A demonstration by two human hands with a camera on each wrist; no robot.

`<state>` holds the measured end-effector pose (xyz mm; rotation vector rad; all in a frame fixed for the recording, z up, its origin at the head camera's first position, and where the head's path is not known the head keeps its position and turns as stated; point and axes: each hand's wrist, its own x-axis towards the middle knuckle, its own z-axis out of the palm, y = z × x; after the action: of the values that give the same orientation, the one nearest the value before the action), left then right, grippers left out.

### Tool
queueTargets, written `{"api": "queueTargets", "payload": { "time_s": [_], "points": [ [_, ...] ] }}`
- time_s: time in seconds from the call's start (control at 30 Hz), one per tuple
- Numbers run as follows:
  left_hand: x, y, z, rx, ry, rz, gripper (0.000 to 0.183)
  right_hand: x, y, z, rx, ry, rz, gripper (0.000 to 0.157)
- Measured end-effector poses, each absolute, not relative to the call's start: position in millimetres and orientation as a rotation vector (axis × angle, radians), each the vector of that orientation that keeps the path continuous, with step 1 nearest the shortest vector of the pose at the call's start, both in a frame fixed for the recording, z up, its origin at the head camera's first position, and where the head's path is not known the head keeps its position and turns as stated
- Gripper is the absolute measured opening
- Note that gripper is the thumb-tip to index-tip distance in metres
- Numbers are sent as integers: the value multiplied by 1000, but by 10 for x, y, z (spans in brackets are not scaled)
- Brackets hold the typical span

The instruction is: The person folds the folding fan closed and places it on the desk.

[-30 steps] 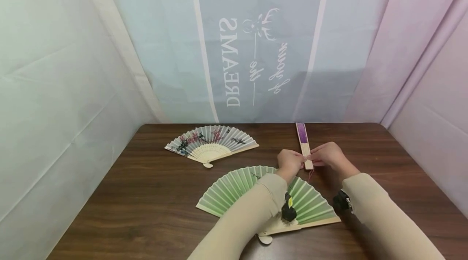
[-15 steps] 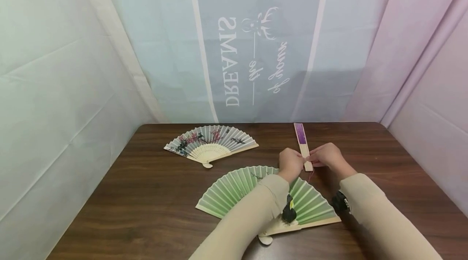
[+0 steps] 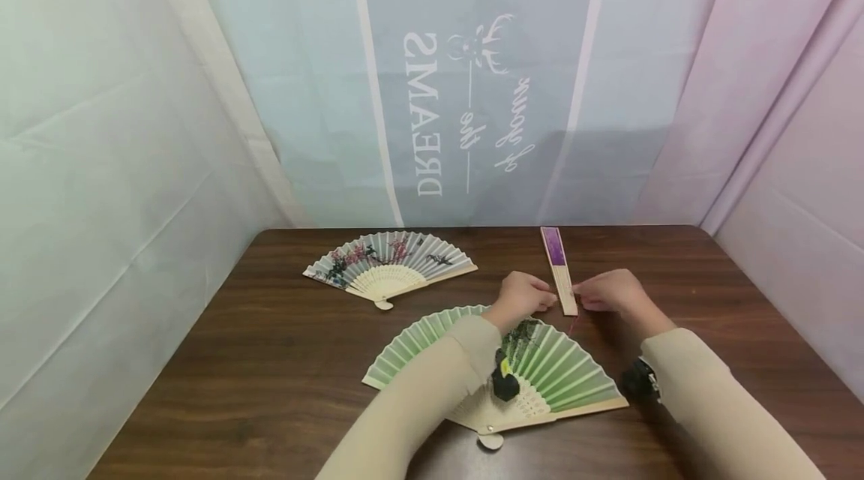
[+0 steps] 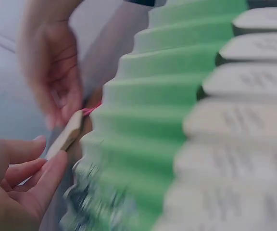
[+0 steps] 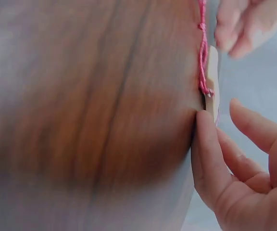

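A folded purple fan (image 3: 558,270) with pale wooden sticks lies on the table at the back right, its red cord (image 5: 203,62) hanging at the near end. Just left of the fan is my left hand (image 3: 523,296), its thumb and fingers parted in the left wrist view. On the other side, fingertips of my right hand (image 3: 613,291) rest at the fan's edge; in the right wrist view its thumb stands away from the sticks. An opened green fan (image 3: 574,367) with a pale openwork base lies under my left forearm, which hides part of it.
Another opened fan (image 3: 391,262), grey-white with pink blossoms, lies at the back left. The dark wooden table (image 3: 256,375) ends at a hanging cloth (image 3: 310,90) behind, and pale cloth walls stand at both sides.
Both hands held the near end of the folded fan; now they have loosened from it. My left hand has drawn left, and my right has shifted slightly right. The opened fans stay put.
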<state>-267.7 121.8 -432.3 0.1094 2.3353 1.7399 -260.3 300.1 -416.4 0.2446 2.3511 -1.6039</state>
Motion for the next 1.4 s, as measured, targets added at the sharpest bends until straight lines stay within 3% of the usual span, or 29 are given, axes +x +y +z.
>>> {"api": "queueTargets", "payload": {
  "time_s": [0.3,0.57,0.7,0.77,1.0,1.23,1.4],
  "points": [
    [-2702,340,-4120,228,2246,1752,42,-2356,3257,-4134,203,1974,-1831,42],
    [-2624,-507,-4154,236,2294,1769,48,-2137,3317,-4105,176,1910,-1867,43],
    [-2491,-812,-4200,169,2310,1792,51,-2038,3280,-4073,110,1803,-1992,25],
    [-2418,-934,-4225,130,2307,1822,51,-1979,3256,-4062,36,1718,-2053,18],
    [-2154,-1292,-4271,-14,2303,1876,50,-1764,3124,-4034,-161,1453,-2154,29],
    [-1934,-1486,-4306,-12,2284,1830,55,-1534,2999,-3995,-174,1448,-2076,29],
    [-1805,-1542,-4308,8,2253,1827,57,-1370,2880,-3941,-173,1508,-1932,38]
  ]
}}
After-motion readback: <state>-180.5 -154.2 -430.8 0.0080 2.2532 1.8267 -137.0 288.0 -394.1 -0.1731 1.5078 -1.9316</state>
